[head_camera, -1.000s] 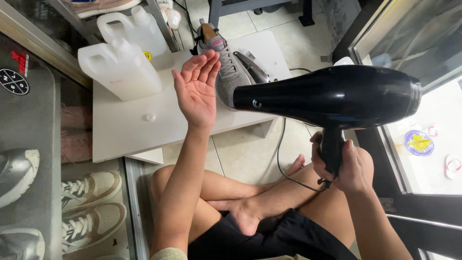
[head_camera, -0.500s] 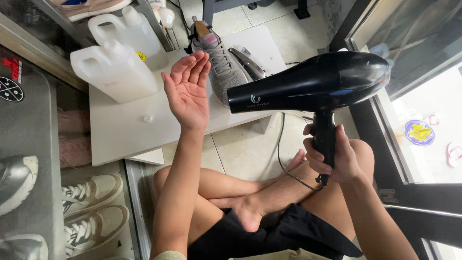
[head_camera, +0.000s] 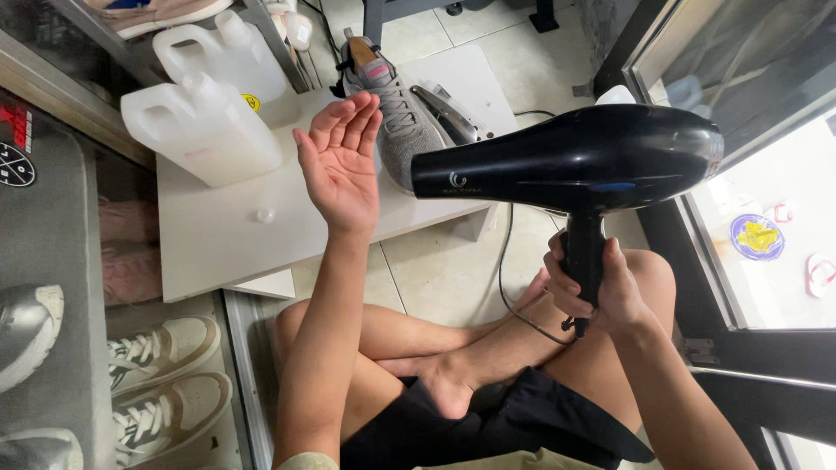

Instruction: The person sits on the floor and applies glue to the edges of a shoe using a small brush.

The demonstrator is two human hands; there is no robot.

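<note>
Right hand (head_camera: 601, 292) gripping black hair dryer (head_camera: 575, 161) by handle, nozzle aimed at open left hand (head_camera: 341, 161) palm; grey sneaker (head_camera: 396, 117) on white tabletop (head_camera: 218, 252), untouched.

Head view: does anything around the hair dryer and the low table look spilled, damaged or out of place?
Nothing spilled or broken. One loose small white cap lies alone on the white table, apart from the two jugs. The grey sneaker sits on the table. The right hand aims the black hair dryer at the open left hand.
</note>
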